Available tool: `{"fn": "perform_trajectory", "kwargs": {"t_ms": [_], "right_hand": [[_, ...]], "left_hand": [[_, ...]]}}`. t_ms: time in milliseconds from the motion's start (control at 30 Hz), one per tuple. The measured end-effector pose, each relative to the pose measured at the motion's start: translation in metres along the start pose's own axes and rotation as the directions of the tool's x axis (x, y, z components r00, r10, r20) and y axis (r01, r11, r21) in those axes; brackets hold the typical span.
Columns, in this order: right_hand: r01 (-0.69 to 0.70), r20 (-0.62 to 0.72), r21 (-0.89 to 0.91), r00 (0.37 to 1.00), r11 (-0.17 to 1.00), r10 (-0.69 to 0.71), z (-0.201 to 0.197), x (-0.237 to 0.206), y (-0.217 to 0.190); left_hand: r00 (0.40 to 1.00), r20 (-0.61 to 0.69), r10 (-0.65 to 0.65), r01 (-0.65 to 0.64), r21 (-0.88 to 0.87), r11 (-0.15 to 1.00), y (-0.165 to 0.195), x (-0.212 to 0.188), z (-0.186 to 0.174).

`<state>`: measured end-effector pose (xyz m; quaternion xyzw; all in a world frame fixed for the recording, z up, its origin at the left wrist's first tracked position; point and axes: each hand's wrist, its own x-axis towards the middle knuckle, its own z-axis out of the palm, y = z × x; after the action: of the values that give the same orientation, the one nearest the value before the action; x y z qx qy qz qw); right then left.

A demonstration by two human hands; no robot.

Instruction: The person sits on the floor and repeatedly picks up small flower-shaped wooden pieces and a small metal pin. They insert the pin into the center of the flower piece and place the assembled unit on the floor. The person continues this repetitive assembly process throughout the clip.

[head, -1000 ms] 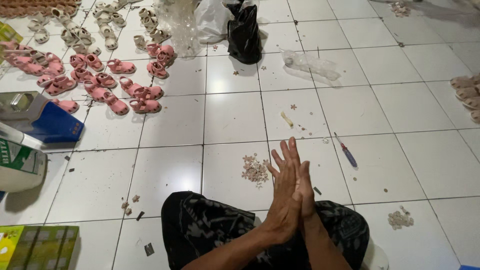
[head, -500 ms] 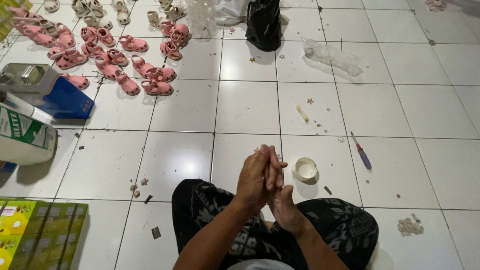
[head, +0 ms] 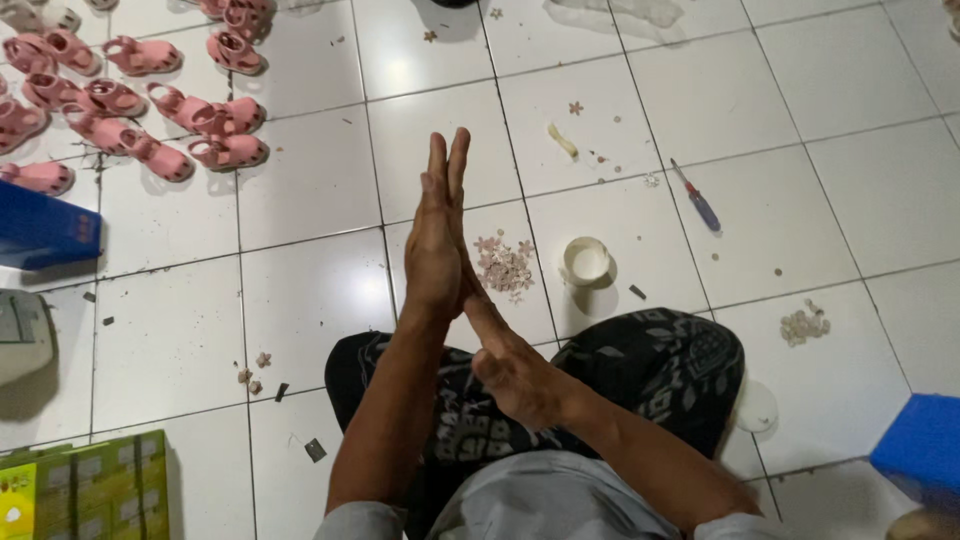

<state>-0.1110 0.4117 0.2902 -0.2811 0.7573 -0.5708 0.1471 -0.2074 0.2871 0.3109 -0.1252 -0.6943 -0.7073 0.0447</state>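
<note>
**Kid:** What are the hands doing?

**Friend:** The left hand (head: pixel 437 240) is up, flat, with its fingers straight and pressed together. The right hand (head: pixel 510 365) is lower, and its fingers touch the left palm. Both are loose and flat, and neither is holding anything.

**Kid:** What is close to them?

**Friend:** A little pile of tiny pink flower bits (head: pixel 503 266) lies on the white tile floor (head: pixel 310 300), just past the hands. Next to it stands a small round white cup (head: pixel 586 261).

**Kid:** And that stick thing?

**Friend:** That is a screwdriver with a blue and red handle (head: pixel 696 197), farther right on the floor. Many small pink sandals (head: pixel 150 105) lie far off at the top left. A blue box (head: pixel 42 228) sits at the left edge. A green and yellow carton (head: pixel 85 490) is at the bottom left corner. The person sits with legs in dark patterned shorts (head: pixel 650 370).
</note>
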Motion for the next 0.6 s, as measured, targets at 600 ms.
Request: {"fn": "perform_trajectory", "kwargs": {"t_ms": [600], "right_hand": [[-0.093,-0.100,0.302,0.987,0.949,0.129,-0.017,0.021,0.019]], "left_hand": [[0.989,0.037,-0.141,0.137,-0.572,0.809,-0.016,-0.043,0.021]]}}
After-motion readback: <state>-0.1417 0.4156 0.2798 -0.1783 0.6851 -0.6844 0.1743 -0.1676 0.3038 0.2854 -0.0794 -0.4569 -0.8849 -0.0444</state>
